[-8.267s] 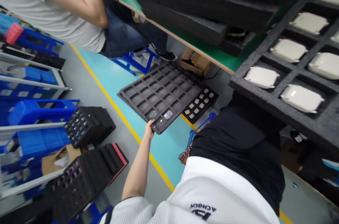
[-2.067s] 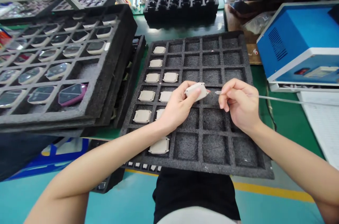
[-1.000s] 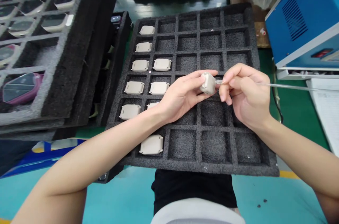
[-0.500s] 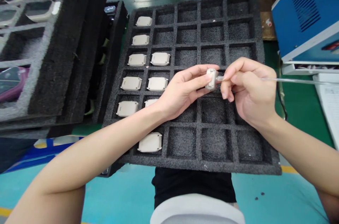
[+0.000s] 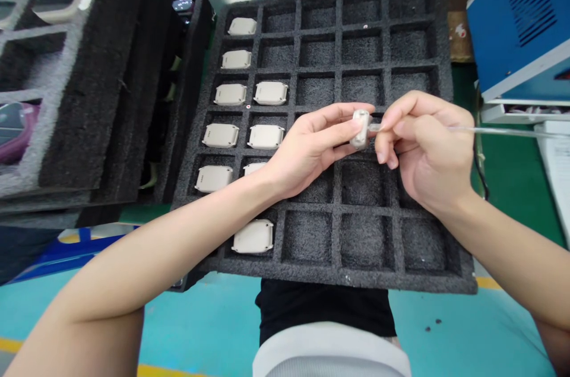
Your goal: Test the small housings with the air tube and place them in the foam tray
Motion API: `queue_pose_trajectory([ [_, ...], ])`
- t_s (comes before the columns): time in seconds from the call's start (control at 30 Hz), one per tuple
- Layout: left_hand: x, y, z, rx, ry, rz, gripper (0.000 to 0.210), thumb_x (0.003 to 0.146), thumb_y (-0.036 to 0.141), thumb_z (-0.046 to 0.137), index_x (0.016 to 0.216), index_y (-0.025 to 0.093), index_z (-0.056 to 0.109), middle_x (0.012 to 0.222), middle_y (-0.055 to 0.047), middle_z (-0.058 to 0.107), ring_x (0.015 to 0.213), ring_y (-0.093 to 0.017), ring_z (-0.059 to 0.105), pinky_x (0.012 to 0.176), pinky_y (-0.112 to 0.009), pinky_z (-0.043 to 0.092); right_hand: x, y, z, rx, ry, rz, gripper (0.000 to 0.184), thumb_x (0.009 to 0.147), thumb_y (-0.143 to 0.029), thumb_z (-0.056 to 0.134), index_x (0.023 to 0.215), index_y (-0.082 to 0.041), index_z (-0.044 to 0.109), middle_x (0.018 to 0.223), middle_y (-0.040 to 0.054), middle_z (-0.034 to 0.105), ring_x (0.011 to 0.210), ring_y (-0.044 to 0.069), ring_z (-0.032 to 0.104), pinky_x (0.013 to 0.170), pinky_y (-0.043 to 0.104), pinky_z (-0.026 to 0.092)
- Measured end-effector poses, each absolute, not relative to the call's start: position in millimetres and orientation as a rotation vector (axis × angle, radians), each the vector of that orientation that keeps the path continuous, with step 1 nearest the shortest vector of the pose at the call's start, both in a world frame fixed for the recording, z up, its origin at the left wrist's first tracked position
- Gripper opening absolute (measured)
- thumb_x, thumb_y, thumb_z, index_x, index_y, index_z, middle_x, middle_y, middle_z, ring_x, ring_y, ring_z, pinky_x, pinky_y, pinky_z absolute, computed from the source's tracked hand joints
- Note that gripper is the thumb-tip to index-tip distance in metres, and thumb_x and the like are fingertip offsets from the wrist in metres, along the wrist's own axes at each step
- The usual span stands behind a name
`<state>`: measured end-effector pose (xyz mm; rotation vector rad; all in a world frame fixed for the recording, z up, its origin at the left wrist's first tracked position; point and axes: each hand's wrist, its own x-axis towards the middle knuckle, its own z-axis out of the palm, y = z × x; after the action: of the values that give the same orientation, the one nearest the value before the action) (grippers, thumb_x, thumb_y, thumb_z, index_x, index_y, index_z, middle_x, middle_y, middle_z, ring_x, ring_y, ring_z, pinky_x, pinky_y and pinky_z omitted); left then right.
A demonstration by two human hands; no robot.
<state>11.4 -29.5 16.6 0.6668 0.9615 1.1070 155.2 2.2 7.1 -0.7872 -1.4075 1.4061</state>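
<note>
In the head view, my left hand [image 5: 312, 148] is closed round a small beige watch case [image 5: 361, 129], held edge-on above the tray. My right hand [image 5: 431, 154] pinches the end of a clear thin tube [image 5: 499, 131] that runs in from the right. The tube's tip meets the side of the watch case, or lies very close to it; whether it enters an opening cannot be made out. Beneath both hands lies a dark foam tray [image 5: 336, 270] with square compartments. Several matching watch cases [image 5: 266, 136] rest in its left columns.
Foam trays [image 5: 84, 98] are stacked high at the left, holding more watches and a purple item [image 5: 20, 130]. A blue machine [image 5: 525, 15] with a vent stands at the right, with white paper [image 5: 554, 169] in front of it.
The view has shifted slightly. Both hands keep the same grip, with the watch case and tube tip still together; the case appears turned a little.
</note>
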Motion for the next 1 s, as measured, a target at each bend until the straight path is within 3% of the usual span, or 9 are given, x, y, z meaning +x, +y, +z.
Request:
queue_pose_trajectory([
  [0.2, 10.6, -28.9, 14.0, 0.716, 0.970, 1.120, 0.013, 0.076, 0.018, 0.064, 0.089, 0.018, 0.067, 0.087, -0.002, 0.068, 0.099, -0.021, 0.063, 0.085, -0.035, 0.049, 155.4, 3.9, 5.7, -0.788, -1.381, 1.431, 0.019, 0.080, -0.022, 0.056, 0.061, -0.020, 0.055, 0.046, -0.0020, 0.050, 0.037, 0.009, 0.043, 0.037, 0.023, 0.030],
  [0.4, 9.3, -29.5, 11.5, 0.707, 0.896, 1.129, 0.021, 0.074, 0.022, 0.068, 0.094, 0.017, 0.069, 0.088, -0.004, 0.067, 0.084, -0.015, 0.062, 0.085, -0.030, 0.048, 154.0, 1.5, 6.0, -0.786, -1.337, 1.481, 0.012, 0.073, -0.014, 0.050, 0.064, -0.018, 0.055, 0.043, -0.0035, 0.053, 0.034, 0.007, 0.040, 0.035, 0.020, 0.028],
  [1.0, 8.0, -29.6, 12.6, 0.680, 0.880, 1.123, 0.022, 0.074, 0.019, 0.069, 0.096, 0.017, 0.071, 0.095, -0.005, 0.070, 0.089, -0.015, 0.062, 0.091, -0.026, 0.047, 150.9, 5.4, 5.5, -0.746, -1.279, 1.604, 0.009, 0.067, -0.017, 0.046, 0.062, -0.017, 0.054, 0.040, -0.0046, 0.053, 0.033, 0.006, 0.037, 0.036, 0.019, 0.028],
])
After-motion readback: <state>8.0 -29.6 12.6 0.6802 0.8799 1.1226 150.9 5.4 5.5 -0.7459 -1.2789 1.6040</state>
